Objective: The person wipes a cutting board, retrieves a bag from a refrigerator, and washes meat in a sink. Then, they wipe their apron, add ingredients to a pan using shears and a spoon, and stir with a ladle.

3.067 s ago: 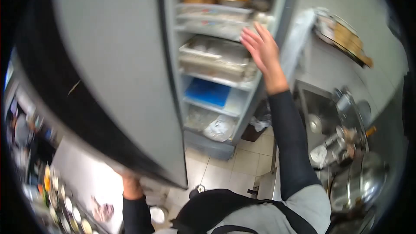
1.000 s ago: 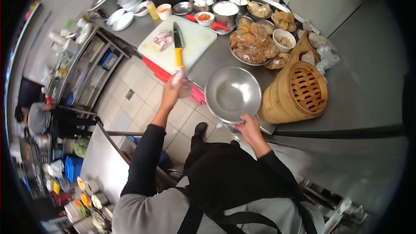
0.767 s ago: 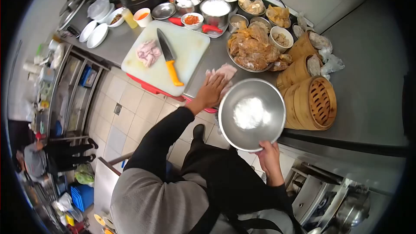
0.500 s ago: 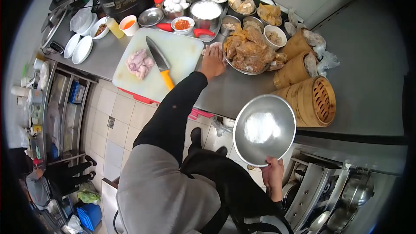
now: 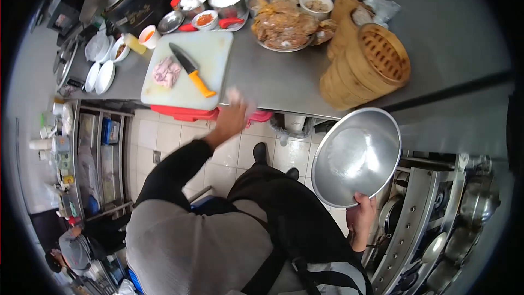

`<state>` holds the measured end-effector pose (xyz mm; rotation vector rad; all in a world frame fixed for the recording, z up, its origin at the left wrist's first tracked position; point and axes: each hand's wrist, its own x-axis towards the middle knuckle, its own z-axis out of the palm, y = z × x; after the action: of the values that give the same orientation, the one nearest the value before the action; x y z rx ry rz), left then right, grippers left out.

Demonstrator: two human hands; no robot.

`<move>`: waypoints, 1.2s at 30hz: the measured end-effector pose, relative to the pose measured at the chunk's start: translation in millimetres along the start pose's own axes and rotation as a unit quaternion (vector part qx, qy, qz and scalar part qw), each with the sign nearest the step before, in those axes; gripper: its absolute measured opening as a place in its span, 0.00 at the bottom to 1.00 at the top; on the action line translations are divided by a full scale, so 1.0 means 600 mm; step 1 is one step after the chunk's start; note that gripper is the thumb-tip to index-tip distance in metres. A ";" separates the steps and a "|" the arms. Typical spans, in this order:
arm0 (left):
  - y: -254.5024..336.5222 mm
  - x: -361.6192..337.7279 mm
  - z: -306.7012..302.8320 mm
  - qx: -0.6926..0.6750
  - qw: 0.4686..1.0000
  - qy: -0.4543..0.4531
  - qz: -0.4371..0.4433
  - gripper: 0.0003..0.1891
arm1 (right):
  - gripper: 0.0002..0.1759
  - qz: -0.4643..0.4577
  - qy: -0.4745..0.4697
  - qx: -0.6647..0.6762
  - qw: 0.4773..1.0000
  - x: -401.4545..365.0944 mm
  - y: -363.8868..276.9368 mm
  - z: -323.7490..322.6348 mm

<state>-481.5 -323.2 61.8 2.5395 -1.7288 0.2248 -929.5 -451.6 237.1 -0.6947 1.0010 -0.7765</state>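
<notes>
My right hand [image 5: 361, 213] grips the lower rim of a large metal mixing bowl [image 5: 355, 155], tilted with its hollow side facing me. The bowl shows nothing inside and hangs past the counter's front edge. My left hand [image 5: 232, 119] is smeared by motion near that edge, below the cutting board's right corner. At its fingertips is a pale pinkish, blurred thing [image 5: 236, 97]; I cannot make out its kind. On the white cutting board [image 5: 213, 54] lie a raw pinkish piece of meat [image 5: 166, 72] and a knife with an orange handle [image 5: 201, 83].
Behind are a bowl of brown marinated meat [image 5: 286, 24], bamboo steamers [image 5: 376, 65], a bowl of eggs [image 5: 192, 1] and a small bowl of orange-red food [image 5: 204, 20]. White dishes [image 5: 105, 76] stand left. A stove [image 5: 417, 213] is at lower right; another person [image 5: 76, 248] is at lower left.
My left hand has come off the counter beside the meat bowl, moving toward me and left with the pale thing. The mixing bowl has shifted right and up. The view has shifted.
</notes>
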 end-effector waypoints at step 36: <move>0.363 0.021 -0.123 -0.433 0.891 -0.024 0.136 0.16 | 0.25 0.021 -0.275 -0.291 0.916 0.154 0.124 0.055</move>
<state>-685.8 -405.3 130.0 1.6653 -1.6588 -0.4984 -851.3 -482.0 147.3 -1.3174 0.7128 -0.1947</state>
